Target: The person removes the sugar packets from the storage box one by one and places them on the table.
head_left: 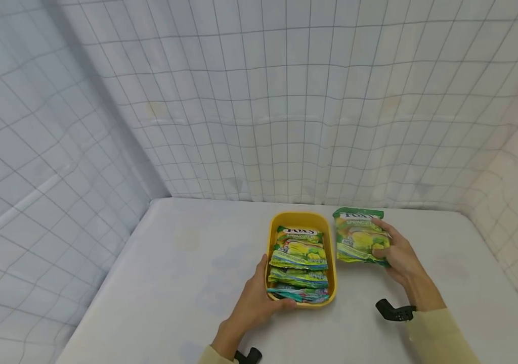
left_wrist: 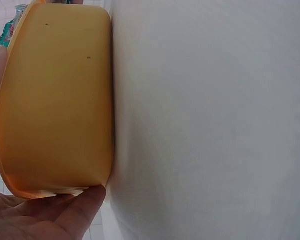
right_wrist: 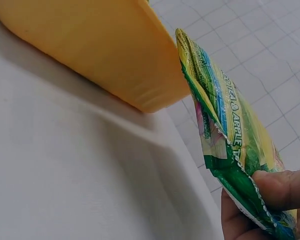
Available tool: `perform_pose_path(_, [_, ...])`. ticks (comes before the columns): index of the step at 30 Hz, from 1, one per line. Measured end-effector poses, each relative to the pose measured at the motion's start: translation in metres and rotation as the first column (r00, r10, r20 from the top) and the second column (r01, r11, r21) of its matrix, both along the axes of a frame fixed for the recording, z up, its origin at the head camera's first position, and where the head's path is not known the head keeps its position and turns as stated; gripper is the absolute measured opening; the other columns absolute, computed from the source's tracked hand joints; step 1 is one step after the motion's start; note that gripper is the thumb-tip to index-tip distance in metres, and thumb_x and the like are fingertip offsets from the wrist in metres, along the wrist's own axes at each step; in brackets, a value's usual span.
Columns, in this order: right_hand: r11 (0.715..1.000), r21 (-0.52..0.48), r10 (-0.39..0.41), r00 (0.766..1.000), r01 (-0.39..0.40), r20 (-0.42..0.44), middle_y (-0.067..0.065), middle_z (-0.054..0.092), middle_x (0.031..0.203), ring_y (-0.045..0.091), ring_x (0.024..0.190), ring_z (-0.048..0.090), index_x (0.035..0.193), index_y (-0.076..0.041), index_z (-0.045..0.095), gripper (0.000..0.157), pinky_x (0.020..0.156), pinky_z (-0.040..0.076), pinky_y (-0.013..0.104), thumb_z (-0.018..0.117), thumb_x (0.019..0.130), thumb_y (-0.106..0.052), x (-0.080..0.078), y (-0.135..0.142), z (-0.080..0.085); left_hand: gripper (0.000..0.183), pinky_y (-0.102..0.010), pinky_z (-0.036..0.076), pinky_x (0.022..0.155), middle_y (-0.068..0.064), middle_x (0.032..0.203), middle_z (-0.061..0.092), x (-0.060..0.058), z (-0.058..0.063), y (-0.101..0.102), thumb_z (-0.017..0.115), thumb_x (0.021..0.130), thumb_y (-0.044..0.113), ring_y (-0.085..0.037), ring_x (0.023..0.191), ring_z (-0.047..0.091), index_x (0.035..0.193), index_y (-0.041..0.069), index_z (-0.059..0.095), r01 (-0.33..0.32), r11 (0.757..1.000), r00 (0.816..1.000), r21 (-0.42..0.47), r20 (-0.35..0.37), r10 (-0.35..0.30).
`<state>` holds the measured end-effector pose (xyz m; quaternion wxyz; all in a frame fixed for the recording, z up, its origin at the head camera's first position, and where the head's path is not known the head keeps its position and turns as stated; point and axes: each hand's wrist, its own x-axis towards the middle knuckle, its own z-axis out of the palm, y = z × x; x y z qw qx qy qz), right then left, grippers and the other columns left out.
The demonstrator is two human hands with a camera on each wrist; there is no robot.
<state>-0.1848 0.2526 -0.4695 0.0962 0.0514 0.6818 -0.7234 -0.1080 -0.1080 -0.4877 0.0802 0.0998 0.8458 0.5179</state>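
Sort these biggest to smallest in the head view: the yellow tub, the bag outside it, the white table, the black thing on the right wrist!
1. White table
2. Yellow tub
3. Bag outside the tub
4. Black thing on the right wrist

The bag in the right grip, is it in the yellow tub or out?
Out: the right grip holds the bag beside the tub, outside its rim.

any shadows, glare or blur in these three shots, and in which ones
Head view: soft, fairly even light, fine print on the green-and-yellow plastic bag unreadable; left wrist view: a narrow dark shadow along the base of the yellow plastic tub; right wrist view: broad soft shadows across the white tabletop.
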Motion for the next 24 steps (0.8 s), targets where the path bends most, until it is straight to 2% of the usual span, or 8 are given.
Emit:
perform_pose_path(6, [0.995, 0.097, 0.013, 0.999, -0.015, 0.029, 0.025, 0.023, 0.159, 0.020, 0.114, 0.050, 0.165, -0.025, 0.023, 0.090, 0.084, 0.052, 0.025, 0.055, 0.091, 0.015, -0.005, -0.007, -0.011, 0.132, -0.052, 0.040, 0.110, -0.015, 0.154, 0.044, -0.001, 0.001, -0.002, 0.089, 0.073, 0.051, -0.029, 0.136, 0.048, 0.163, 0.003, 0.006, -0.012, 1.000, 1.000, -0.013, -0.019, 0.012])
perform_pose_path(11, [0.991, 0.134, 0.016, 0.998, -0.023, 0.056, 0.026, 0.017, 0.162, 0.025, 0.117, 0.045, 0.165, -0.023, 0.021, 0.092, 0.082, 0.049, 0.026, 0.056, 0.090, 0.015, -0.003, -0.005, -0.019, 0.133, -0.052, 0.040, 0.110, -0.015, 0.155, 0.043, 0.000, -0.001, 0.001, 0.088, 0.073, 0.053, -0.029, 0.137, 0.048, 0.163, 0.003, 0.005, 0.000, 1.000, 1.000, -0.022, -0.003, 0.000])
perform_pose_path(16, [0.984, 0.172, 0.047, 0.998, -0.055, 0.048, 0.027, 0.007, 0.165, 0.033, 0.125, 0.039, 0.165, -0.020, 0.021, 0.092, 0.086, 0.046, 0.029, 0.057, 0.088, 0.014, -0.003, -0.003, -0.023, 0.132, -0.051, 0.040, 0.110, -0.014, 0.154, 0.045, 0.001, 0.000, 0.002, 0.089, 0.073, 0.051, -0.027, 0.135, 0.049, 0.163, 0.003, 0.005, -0.003, 1.000, 1.000, -0.010, -0.008, 0.002])
perform_pose_path(20, [0.982, 0.180, 0.048, 0.996, -0.061, 0.074, 0.029, 0.016, 0.162, 0.034, 0.123, 0.043, 0.165, -0.020, 0.022, 0.092, 0.085, 0.049, 0.030, 0.057, 0.086, 0.014, -0.003, -0.002, -0.023, 0.132, -0.050, 0.041, 0.109, -0.013, 0.152, 0.047, 0.001, 0.001, 0.002, 0.090, 0.073, 0.050, -0.025, 0.132, 0.051, 0.163, 0.004, 0.005, -0.002, 1.000, 1.000, -0.004, -0.002, 0.002])
perform_pose_path(24, [0.980, 0.194, 0.032, 0.996, -0.048, 0.087, 0.032, 0.019, 0.160, 0.036, 0.123, 0.046, 0.165, -0.017, 0.021, 0.082, 0.085, 0.051, 0.033, 0.057, 0.094, 0.004, -0.002, -0.004, -0.020, 0.132, -0.050, 0.041, 0.109, -0.013, 0.153, 0.046, 0.002, 0.001, 0.002, 0.089, 0.074, 0.051, -0.026, 0.133, 0.051, 0.163, 0.004, 0.005, -0.006, 1.000, 1.000, -0.005, 0.005, 0.006])
